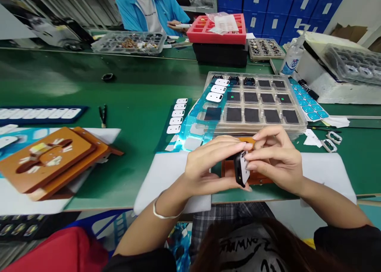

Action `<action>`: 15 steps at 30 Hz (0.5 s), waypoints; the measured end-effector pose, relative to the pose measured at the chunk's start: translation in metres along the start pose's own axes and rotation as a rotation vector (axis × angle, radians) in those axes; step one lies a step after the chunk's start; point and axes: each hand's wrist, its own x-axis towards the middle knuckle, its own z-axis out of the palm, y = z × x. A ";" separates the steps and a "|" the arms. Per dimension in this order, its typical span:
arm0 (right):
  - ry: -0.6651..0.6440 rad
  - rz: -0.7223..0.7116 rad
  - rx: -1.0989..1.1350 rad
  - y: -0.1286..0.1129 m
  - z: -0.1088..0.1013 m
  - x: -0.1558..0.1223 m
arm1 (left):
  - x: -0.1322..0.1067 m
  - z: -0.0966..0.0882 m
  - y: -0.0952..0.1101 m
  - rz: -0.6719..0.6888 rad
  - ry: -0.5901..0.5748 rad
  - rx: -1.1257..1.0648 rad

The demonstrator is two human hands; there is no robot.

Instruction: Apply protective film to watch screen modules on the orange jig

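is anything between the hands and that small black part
Nothing visible. The left hand and the right hand both pinch the small black part directly with their fingertips, above the orange fixture on the white pad.

bright, even light; warped edges

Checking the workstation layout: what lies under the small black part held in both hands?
An orange-brown jig lies beneath the black part, white pads beside it. The left hand and right hand cover most of the jig, so its top face cannot be seen.
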 end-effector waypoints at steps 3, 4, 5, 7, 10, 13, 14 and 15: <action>-0.028 0.081 0.016 -0.001 -0.003 0.002 | -0.001 0.002 0.000 0.048 -0.047 -0.008; -0.033 0.095 0.012 -0.002 -0.005 0.003 | -0.001 0.003 0.000 0.050 -0.059 0.003; -0.037 0.098 0.000 -0.002 -0.005 0.004 | -0.002 0.004 0.001 0.044 -0.065 0.017; -0.038 0.076 -0.041 -0.004 -0.006 0.005 | -0.002 0.005 0.001 0.020 -0.060 0.036; -0.014 0.007 -0.115 -0.009 -0.009 0.004 | -0.003 0.005 0.002 -0.022 -0.014 0.042; 0.008 -0.048 -0.131 -0.018 -0.020 0.002 | -0.004 0.003 0.002 -0.124 0.115 -0.016; 0.004 -0.023 -0.111 -0.021 -0.026 0.001 | -0.004 0.002 0.002 -0.170 0.159 -0.061; 0.015 0.018 -0.089 -0.024 -0.034 0.001 | -0.004 0.001 0.002 -0.214 0.194 -0.118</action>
